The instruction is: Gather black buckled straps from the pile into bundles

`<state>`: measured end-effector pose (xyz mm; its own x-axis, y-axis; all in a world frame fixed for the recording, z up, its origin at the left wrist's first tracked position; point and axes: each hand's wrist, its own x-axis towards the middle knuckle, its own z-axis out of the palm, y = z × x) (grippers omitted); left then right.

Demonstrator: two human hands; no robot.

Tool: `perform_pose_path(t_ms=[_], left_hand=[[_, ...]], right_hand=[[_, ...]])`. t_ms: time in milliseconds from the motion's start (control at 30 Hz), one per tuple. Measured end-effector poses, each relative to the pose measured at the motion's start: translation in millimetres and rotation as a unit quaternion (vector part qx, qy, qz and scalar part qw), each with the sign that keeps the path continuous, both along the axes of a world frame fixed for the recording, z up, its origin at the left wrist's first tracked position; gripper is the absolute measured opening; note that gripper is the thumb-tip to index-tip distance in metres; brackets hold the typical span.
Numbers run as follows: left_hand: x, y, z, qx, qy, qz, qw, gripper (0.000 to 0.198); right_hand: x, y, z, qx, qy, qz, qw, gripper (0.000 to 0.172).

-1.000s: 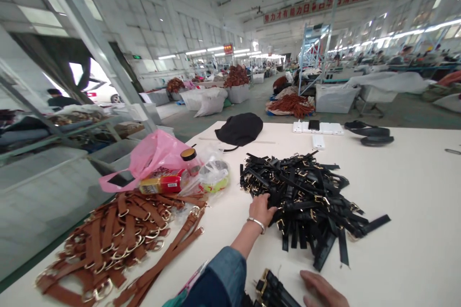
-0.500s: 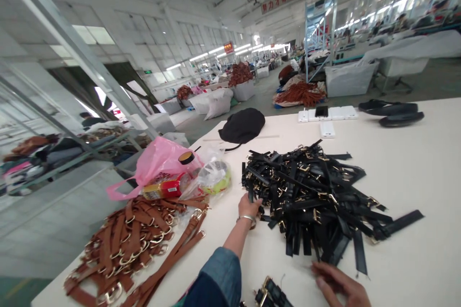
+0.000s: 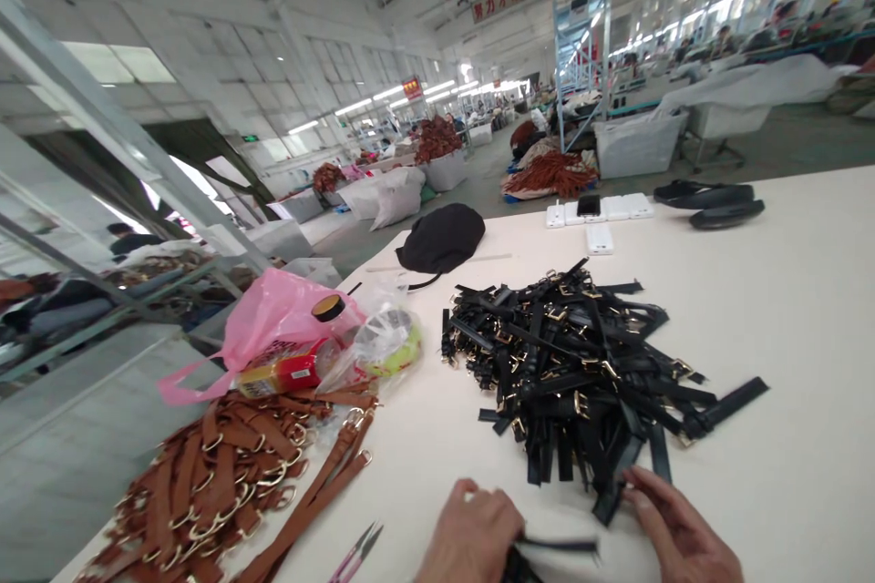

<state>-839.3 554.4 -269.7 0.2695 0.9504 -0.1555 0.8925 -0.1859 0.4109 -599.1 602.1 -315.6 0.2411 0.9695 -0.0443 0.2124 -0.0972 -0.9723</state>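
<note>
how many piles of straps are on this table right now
2. A black strap pile lies mid-table, with the right hand at its near edge. A brown strap pile lies at the left edge by the pink bag. The frame's bottom edge may hide more.

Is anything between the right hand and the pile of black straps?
Nothing visible. The right hand lies on the bare table, its fingertips at the near edge of the black straps.
</note>
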Motion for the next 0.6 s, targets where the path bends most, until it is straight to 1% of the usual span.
perform_pose_path(t_ms=[33, 67, 100, 133, 167, 200, 233, 267, 300, 333, 367, 400, 467, 533, 600], left_hand=[[6, -5, -12.2, -0.026, 0.046, -0.049, 0.997, 0.022], [10, -8, -20.7, -0.035, 0.069, -0.069, 0.995, 0.026], [13, -6, -24.0, -0.056, 0.070, -0.096, 0.991, 0.031], [15, -2, -21.3, -0.065, 0.058, -0.095, 0.992, 0.039], [18, 5, -13.0, -0.064, 0.036, -0.087, 0.994, 0.053], [21, 15, -0.5, -0.044, 0.010, -0.063, 0.997, 0.071], [26, 27, 14.0, -0.001, -0.012, -0.016, 1.000, 0.092], [31, 41, 28.2, 0.050, -0.026, 0.049, 0.997, 0.102], [38, 55, 40.0, 0.086, -0.034, 0.082, 0.992, 0.104], [45, 70, 48.1, 0.106, -0.035, 0.089, 0.990, 0.105], [52, 84, 51.7, 0.118, -0.033, 0.086, 0.989, 0.105], [59, 97, 51.3, 0.117, -0.032, 0.077, 0.990, 0.106], [67, 120, 41.8, 0.112, -0.028, 0.053, 0.992, 0.110], [70, 138, 29.4, 0.113, -0.025, 0.032, 0.993, 0.111], [69, 151, 21.2, 0.118, -0.029, 0.018, 0.992, 0.109]], right_hand=[[2, 1, -0.1, 0.008, -0.029, -0.017, 0.999, 0.044], [5, 3, -0.8, 0.025, -0.061, -0.032, 0.997, 0.046], [7, 5, -2.0, 0.050, -0.095, -0.045, 0.993, 0.048], [9, 7, -3.4, 0.078, -0.127, -0.057, 0.987, 0.050], [9, 9, -5.1, 0.104, -0.155, -0.065, 0.980, 0.052], [9, 11, -6.8, 0.125, -0.179, -0.065, 0.974, 0.055], [7, 13, -8.5, 0.135, -0.198, -0.058, 0.969, 0.058], [5, 15, -10.3, 0.136, -0.214, -0.049, 0.966, 0.061], [1, 18, -12.1, 0.133, -0.226, -0.039, 0.964, 0.064], [-3, 21, -14.1, 0.127, -0.235, -0.033, 0.963, 0.067], [-7, 24, -16.1, 0.126, -0.243, -0.028, 0.961, 0.068], [-11, 29, -18.4, 0.129, -0.253, -0.023, 0.959, 0.070], [-18, 40, -23.5, 0.148, -0.276, -0.003, 0.950, 0.072], [-23, 52, -29.3, 0.163, -0.296, 0.014, 0.941, 0.075], [-26, 66, -35.0, 0.163, -0.297, 0.013, 0.941, 0.077]])
